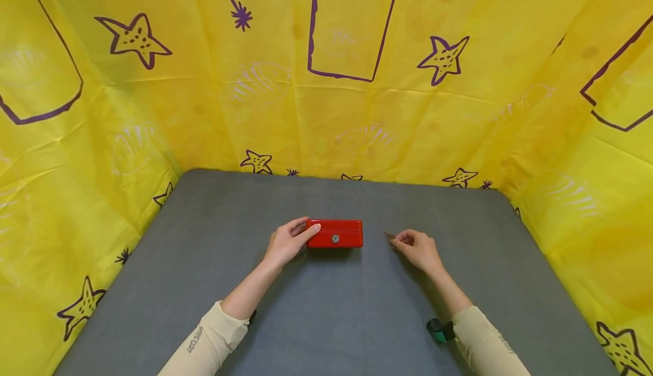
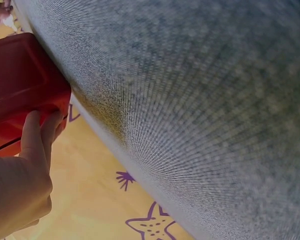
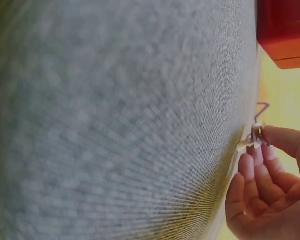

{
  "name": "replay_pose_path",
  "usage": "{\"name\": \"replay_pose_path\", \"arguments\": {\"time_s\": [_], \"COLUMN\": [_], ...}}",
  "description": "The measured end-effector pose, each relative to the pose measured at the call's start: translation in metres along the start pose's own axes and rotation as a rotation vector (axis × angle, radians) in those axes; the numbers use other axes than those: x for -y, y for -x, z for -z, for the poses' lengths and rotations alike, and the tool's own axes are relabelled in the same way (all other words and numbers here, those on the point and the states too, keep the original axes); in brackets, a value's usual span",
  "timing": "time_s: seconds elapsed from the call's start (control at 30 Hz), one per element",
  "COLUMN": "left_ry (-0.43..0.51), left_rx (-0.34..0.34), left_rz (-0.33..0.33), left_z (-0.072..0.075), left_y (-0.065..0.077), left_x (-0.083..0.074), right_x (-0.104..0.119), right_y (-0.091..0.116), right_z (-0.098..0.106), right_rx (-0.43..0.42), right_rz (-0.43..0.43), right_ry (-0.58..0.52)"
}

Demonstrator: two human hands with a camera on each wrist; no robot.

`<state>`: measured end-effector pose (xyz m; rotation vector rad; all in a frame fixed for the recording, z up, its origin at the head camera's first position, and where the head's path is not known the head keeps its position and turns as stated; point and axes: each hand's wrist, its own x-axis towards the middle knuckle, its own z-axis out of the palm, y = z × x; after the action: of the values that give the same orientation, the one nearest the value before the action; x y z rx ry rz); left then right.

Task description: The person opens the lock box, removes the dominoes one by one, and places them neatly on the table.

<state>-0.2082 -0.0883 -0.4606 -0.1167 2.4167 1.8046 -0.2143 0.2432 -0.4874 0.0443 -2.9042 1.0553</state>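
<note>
A small red metal cash box stands near the middle of the table, the round lock on its front facing me. My left hand grips its left end, thumb over the front top edge and fingers round the side; the left wrist view shows two fingertips pressed on the red box wall. To the right of the box, my right hand pinches small metal keys between thumb and fingertips, close over the table. The keys point toward the box, a short gap apart from it.
Grey cloth covers the table. Yellow fabric walls with purple starfish drawings rise along its back and both sides. A dark band with a green part sits at my right wrist by the sleeve.
</note>
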Motion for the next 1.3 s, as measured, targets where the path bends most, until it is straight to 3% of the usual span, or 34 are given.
{"name": "replay_pose_path", "arguments": {"time_s": [0.4, 0.97, 1.3], "left_ry": [0.003, -0.004, -0.004], "left_rx": [0.007, 0.001, -0.006], "left_rz": [0.012, 0.005, 0.010], "left_z": [0.000, 0.001, 0.001], "left_y": [-0.001, -0.001, 0.000], "left_x": [0.000, 0.000, -0.001], "right_x": [0.019, 0.067, 0.094], "right_y": [0.011, 0.031, 0.042], "right_z": [-0.002, 0.008, 0.005], "right_rx": [-0.020, -0.027, 0.051], "right_rz": [-0.001, 0.036, 0.104], "right_ry": [-0.101, -0.239, -0.237]}}
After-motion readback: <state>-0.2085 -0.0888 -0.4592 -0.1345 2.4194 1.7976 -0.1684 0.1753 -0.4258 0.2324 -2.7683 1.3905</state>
